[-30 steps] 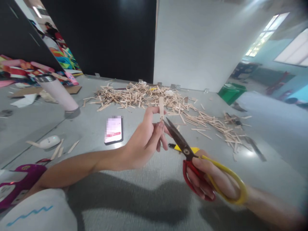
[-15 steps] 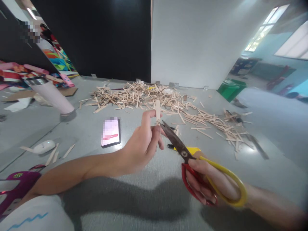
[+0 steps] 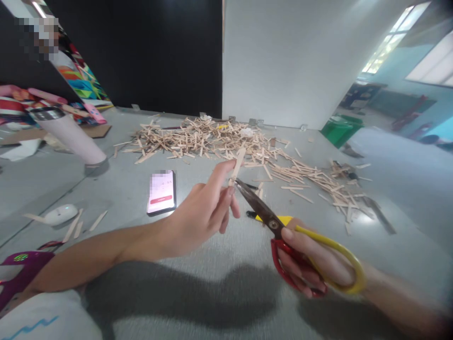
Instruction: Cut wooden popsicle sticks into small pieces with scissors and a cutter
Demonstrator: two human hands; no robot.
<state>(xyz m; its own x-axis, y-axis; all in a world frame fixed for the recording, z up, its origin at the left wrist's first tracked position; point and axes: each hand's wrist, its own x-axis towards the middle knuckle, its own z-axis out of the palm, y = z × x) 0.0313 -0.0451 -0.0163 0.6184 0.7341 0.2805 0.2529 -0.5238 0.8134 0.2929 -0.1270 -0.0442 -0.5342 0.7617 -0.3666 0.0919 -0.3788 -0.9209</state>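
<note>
Pinched between the thumb and fingers of my left hand (image 3: pixel 208 203) is a flat wooden stick (image 3: pixel 239 163), tilted up to the right. My right hand (image 3: pixel 311 255) is wrapped round the handles of scissors (image 3: pixel 260 203), one red and one yellow. The blades look nearly closed, and their tips are at the lower end of the stick; whether they touch it I cannot tell. Beneath the scissors lies a yellow and black tool (image 3: pixel 283 220), partly hidden by them and my right hand.
A long heap of wooden sticks (image 3: pixel 198 139) spreads along the upright panels (image 3: pixel 276 61). On the left are a phone (image 3: pixel 162 192), a white mouse (image 3: pixel 61 214) and a pink tumbler (image 3: pixel 71 137). A green bin (image 3: pixel 340 131) stands at the right.
The stick in my left hand has tipped from upright to a rightward slant. My left hand has turned slightly, and the scissor tips have shifted a little to the left.
</note>
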